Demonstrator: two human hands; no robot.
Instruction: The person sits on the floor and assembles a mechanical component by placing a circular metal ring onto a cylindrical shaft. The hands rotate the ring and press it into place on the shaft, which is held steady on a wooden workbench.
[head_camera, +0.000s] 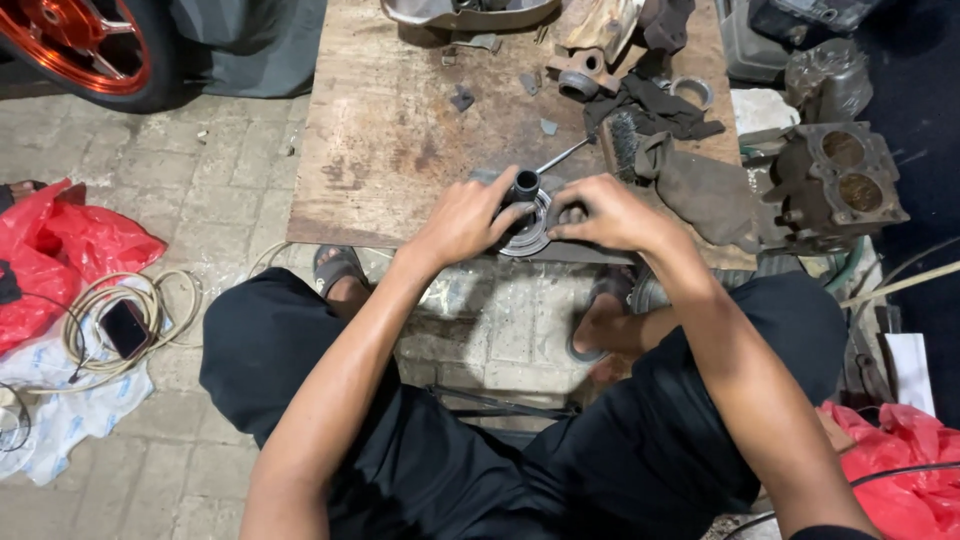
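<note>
Two hands work on one round metal part (528, 232) at the near edge of the wooden bench (380, 150). Left hand (462, 222) is closed on the part's left side, thumb and fingers curled round the rim. Right hand (607, 212) grips the right side, fingertips pressed on the rim. A short black tube (526, 184) stands upright in the centre of the part, just btw. the two hands. A thin metal rod (566, 154) goes from the tube area up to the right, lying on the bench.

Behind the right hand lie dark rags (655, 105), a wire brush (622, 135) and a metal ring (693, 91), all on the bench. An engine cylinder block (835, 185) w/ two round bores sits to the right, beside the bench. On the brick floor (230, 190) at left: a red plastic bag (70, 245), a coiled cable (95, 330) and a phone (125, 328) inside the coil. An orange wheel (80, 45) is at top left, well apart from the hands. The person sits low, in black clothes, feet in sandals under the bench edge.
</note>
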